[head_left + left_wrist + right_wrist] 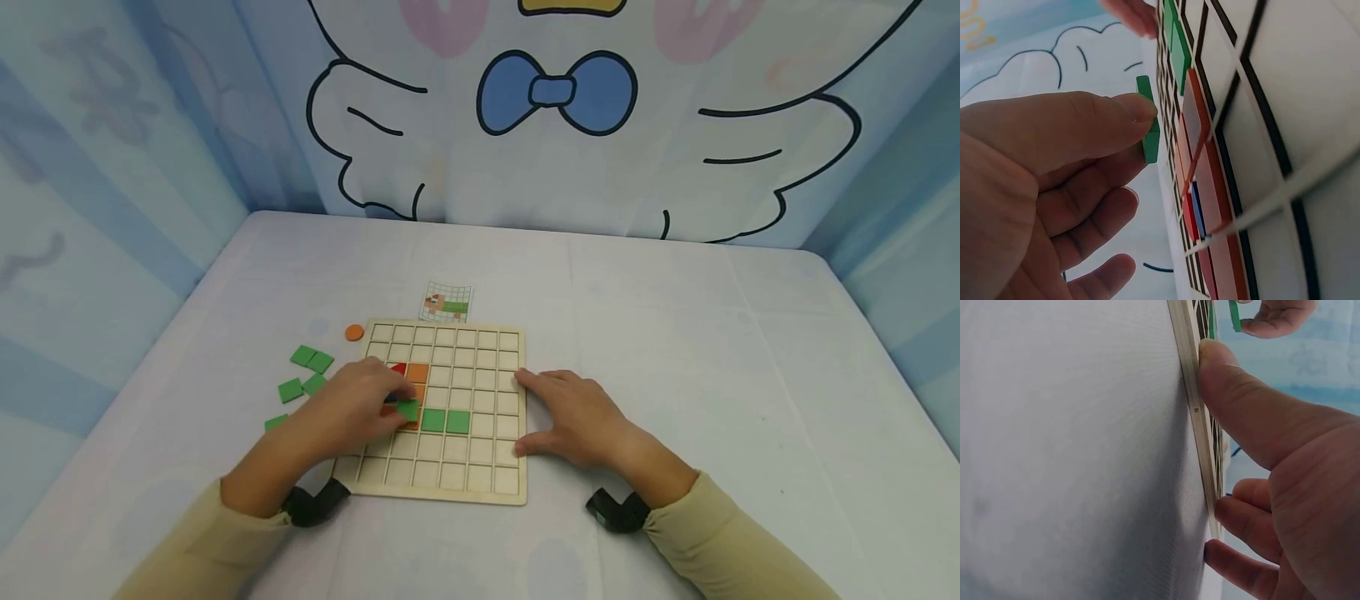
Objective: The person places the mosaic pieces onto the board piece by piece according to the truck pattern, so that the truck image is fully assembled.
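Head: the fingers of the left hand [360, 403] pinch a green tile [407, 410] above the gridded board [462, 379], near 2 laid green squares [458, 422]. Left wrist: the tile hangs apart from the board; placing seems underway, next calling for squaring up and lowering. Right wrist: the right hand [1310, 487], fingers unclenched, touches the board's edge, probably steadying it.

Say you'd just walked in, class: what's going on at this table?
A person's left hand pinches a green tile just above a wooden grid board, while the right hand touches the board's right edge. Two green tiles and some orange tiles already lie on it. Loose green tiles and an orange disc lie to its left; a picture card lies at its far edge.
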